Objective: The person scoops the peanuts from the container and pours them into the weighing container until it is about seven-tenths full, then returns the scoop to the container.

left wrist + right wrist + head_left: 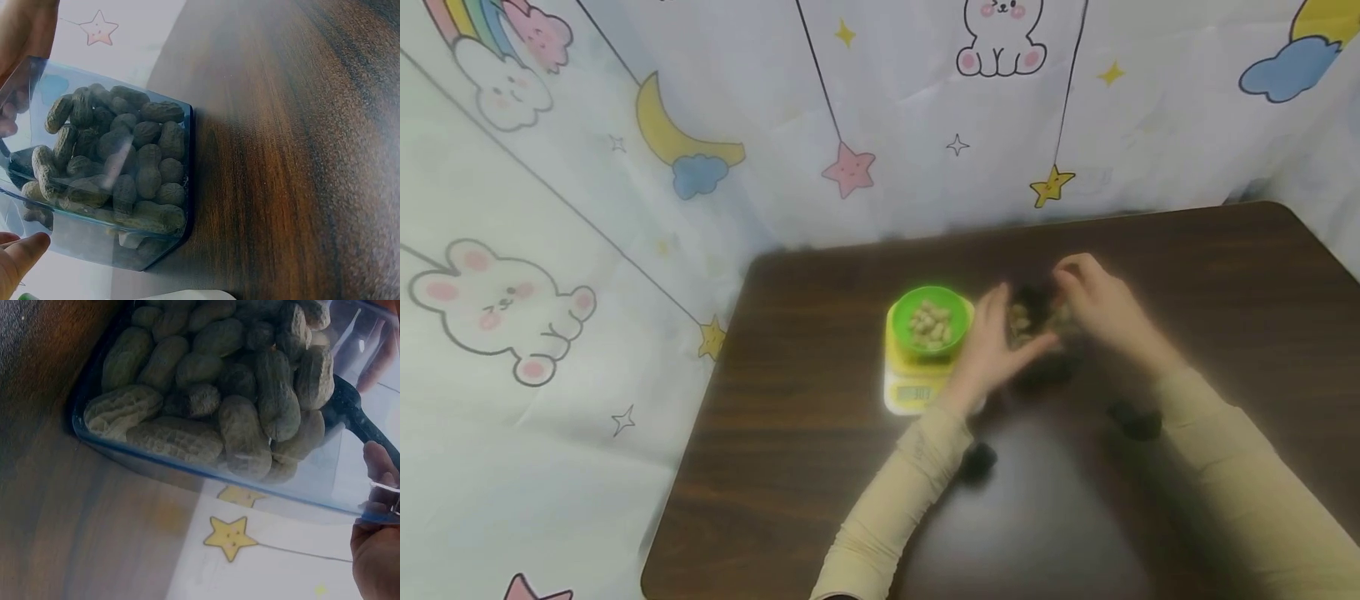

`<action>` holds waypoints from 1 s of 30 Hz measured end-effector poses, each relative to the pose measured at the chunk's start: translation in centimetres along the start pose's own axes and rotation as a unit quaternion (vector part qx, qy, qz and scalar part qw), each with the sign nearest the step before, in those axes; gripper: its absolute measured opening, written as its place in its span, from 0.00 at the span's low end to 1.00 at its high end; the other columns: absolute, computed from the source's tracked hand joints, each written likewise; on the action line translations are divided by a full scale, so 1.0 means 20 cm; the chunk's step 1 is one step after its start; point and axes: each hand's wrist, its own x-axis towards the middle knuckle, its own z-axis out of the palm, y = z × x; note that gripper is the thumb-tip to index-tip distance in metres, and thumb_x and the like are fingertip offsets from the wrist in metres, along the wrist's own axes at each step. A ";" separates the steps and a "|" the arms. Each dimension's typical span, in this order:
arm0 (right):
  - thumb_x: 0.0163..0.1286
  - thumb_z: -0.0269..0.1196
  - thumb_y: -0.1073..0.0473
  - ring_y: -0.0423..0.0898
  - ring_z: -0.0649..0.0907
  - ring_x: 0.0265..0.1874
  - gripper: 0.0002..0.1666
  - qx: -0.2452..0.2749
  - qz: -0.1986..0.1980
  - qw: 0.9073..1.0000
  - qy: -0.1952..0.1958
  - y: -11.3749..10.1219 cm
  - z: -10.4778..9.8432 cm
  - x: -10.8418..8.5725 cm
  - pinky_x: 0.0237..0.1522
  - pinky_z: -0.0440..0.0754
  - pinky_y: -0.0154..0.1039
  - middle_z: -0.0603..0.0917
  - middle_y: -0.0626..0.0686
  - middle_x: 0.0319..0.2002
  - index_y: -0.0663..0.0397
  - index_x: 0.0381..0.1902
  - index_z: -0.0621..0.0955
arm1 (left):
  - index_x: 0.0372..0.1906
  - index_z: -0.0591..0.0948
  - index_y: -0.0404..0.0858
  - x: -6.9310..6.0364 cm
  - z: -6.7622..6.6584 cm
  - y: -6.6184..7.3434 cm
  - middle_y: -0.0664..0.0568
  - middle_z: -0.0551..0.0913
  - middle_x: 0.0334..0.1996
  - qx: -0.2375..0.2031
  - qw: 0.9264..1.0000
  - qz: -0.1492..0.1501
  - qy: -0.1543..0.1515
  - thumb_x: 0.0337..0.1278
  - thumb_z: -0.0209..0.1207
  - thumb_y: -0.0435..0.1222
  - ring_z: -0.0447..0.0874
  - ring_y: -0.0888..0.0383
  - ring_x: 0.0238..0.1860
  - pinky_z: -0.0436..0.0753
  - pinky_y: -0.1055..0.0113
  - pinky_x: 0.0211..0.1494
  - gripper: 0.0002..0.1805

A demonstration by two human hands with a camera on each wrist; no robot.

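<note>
A clear container (81, 247) holds unshelled peanuts (1018, 323). My left hand (987, 357) grips its left side, thumb and fingers spread around the wall; the fingertips (28, 253) lie by the rim in the left wrist view. Over the container's right side, my right hand (1105, 307) pinches the handle of a black scoop (365, 425), whose head lies among the peanuts (275, 394) inside the wall. Left of the container, a green bowl (898, 329) of peanuts stands on a yellow and white kitchen scale (891, 387); its display digits are too blurred to read.
The brown table (790, 400) reaches back to a wall covering (910, 100) with cartoon prints. A dark object (977, 462) shows by the left sleeve, and another (1135, 419) by the right sleeve; both are blurred.
</note>
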 end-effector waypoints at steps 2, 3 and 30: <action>0.72 0.39 0.36 0.54 0.83 0.30 0.29 -0.003 -0.003 1.000 -0.008 0.00 0.00 -0.01 0.34 0.80 0.48 0.84 0.62 0.37 0.50 0.56 0.67 | 0.74 0.45 0.49 0.00 0.00 0.00 0.52 0.48 0.74 -0.001 1.000 0.001 -0.002 0.46 0.58 0.65 0.51 0.55 0.74 0.59 0.60 0.74 0.55; 0.72 0.39 0.36 0.54 0.84 0.31 0.29 -0.005 -0.004 1.000 -0.011 0.00 -0.01 -0.01 0.35 0.80 0.50 0.84 0.62 0.37 0.50 0.57 0.67 | 0.74 0.45 0.49 0.00 0.00 0.00 0.52 0.48 0.74 -0.002 1.000 0.002 -0.001 0.46 0.58 0.65 0.51 0.56 0.74 0.59 0.60 0.74 0.55; 0.73 0.38 0.38 0.54 0.81 0.36 0.32 -0.011 0.021 0.999 0.031 0.07 -0.01 0.00 0.39 0.77 0.51 0.81 0.65 0.39 0.57 0.56 0.67 | 0.74 0.44 0.49 0.00 0.00 0.01 0.53 0.47 0.75 0.000 1.000 -0.003 -0.001 0.45 0.56 0.67 0.50 0.57 0.74 0.59 0.60 0.74 0.55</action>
